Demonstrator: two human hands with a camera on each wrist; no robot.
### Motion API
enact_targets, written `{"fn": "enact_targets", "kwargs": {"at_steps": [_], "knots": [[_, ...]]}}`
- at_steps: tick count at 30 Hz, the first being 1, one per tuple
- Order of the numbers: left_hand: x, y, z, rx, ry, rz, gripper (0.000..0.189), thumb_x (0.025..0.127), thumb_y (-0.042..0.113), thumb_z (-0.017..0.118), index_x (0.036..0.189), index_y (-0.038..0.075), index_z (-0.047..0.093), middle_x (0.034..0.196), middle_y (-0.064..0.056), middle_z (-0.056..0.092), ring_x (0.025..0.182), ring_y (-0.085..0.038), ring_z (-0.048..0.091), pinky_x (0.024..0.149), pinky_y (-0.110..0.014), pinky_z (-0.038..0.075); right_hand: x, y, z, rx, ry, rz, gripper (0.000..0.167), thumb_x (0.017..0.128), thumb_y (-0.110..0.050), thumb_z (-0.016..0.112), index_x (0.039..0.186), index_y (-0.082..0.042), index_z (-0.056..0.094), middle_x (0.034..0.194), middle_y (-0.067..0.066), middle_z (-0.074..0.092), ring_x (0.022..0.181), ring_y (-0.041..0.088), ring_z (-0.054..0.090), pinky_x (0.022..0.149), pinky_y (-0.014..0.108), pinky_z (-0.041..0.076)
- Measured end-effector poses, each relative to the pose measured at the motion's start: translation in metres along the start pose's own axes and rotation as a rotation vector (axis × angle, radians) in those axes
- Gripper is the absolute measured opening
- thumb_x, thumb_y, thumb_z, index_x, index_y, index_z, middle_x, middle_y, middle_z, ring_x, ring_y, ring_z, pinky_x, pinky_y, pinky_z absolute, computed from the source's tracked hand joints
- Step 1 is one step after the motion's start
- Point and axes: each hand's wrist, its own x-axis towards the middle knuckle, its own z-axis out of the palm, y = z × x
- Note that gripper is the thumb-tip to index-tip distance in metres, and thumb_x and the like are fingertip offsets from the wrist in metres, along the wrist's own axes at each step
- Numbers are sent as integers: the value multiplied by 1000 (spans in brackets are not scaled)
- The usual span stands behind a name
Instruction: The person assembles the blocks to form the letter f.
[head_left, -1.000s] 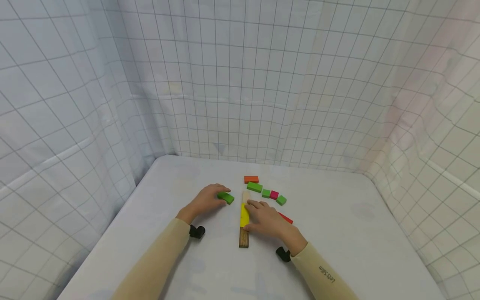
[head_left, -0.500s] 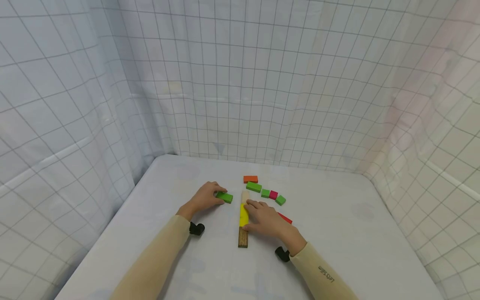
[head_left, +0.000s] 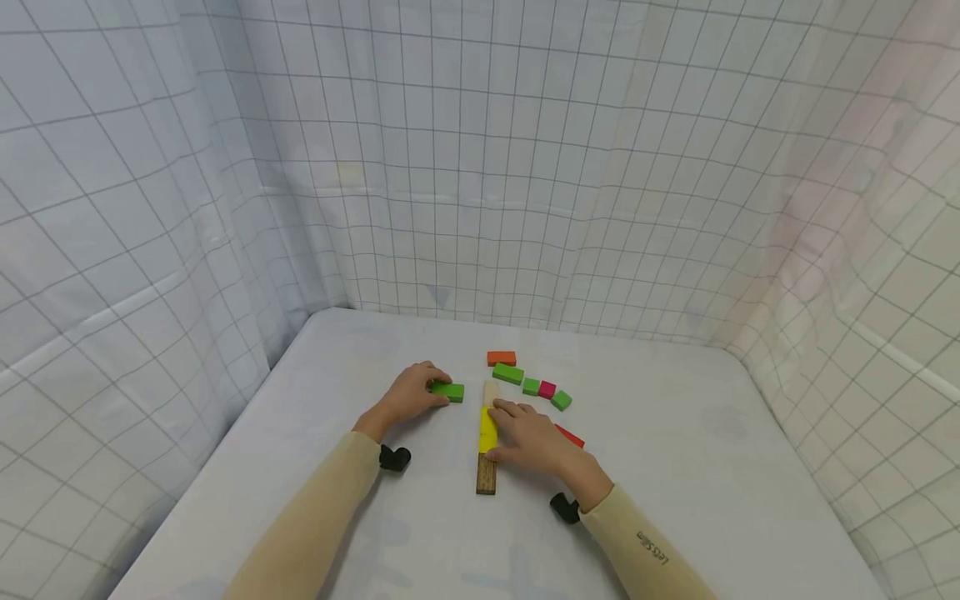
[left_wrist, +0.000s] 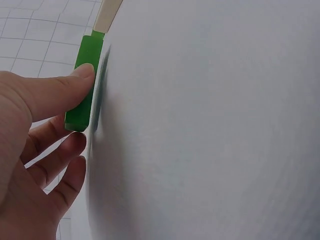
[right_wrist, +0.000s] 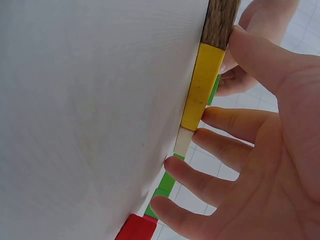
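Note:
In the head view, my left hand (head_left: 411, 393) pinches a green block (head_left: 453, 392) left of a row of blocks. The left wrist view shows the thumb on the near face of this green block (left_wrist: 81, 111), with a shadow beside it on the table. My right hand (head_left: 538, 440) rests along the right side of the row, fingers fairly straight and spread. Its thumb and fingertips touch near the ends of a yellow block (head_left: 487, 437). That block lies end to end between a dark brown wood-grain block (head_left: 486, 477) and a cream block (head_left: 491, 392).
Beyond the row lie an orange block (head_left: 501, 358) and another green block (head_left: 507, 373). To their right are small green cubes (head_left: 561, 401) and a magenta cube (head_left: 547, 389). A red block (head_left: 572, 435) is partly hidden behind my right hand. Grid-lined curtains (head_left: 480, 208) surround the white table (head_left: 675, 467).
The green block in my left hand has shifted slightly leftward and turned, so it lies more crosswise to the row. My right hand and the row have stayed put.

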Motion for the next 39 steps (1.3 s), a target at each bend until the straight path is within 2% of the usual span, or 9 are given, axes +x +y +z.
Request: {"fn": "enact_targets", "kwargs": {"at_steps": [5, 11, 17, 39], "knots": [[-1, 2, -1, -4, 17, 9, 34, 84, 19, 84, 115, 10, 75, 103, 0, 64, 96, -21, 58, 86, -41, 49, 0, 2, 2, 2, 1, -1, 78, 94, -57, 63, 154, -11, 42, 161, 7, 33, 141, 36, 38, 107, 56, 39], [1, 7, -1, -37, 32, -15, 34, 85, 19, 83, 117, 11, 74, 104, 0, 63, 101, -23, 59, 89, -41, 50, 2, 4, 4, 1, -3, 5, 79, 94, -58, 62, 155, -12, 42, 161, 6, 32, 141, 36, 37, 107, 55, 39], [4, 12, 1, -14, 53, -17, 33, 85, 18, 83, 117, 10, 74, 105, -1, 63, 101, -23, 59, 90, -41, 51, 2, 3, 4, 7, -8, 13, 79, 94, -59, 62, 155, -14, 41, 162, 5, 32, 142, 35, 37, 108, 55, 39], [17, 29, 22, 16, 63, -7, 30, 85, 14, 83, 114, 9, 75, 105, -4, 65, 95, -21, 58, 87, -41, 50, 1, 1, 4, 0, -5, 9, 78, 94, -57, 63, 154, -13, 42, 162, 6, 32, 141, 36, 38, 107, 56, 39]]}}
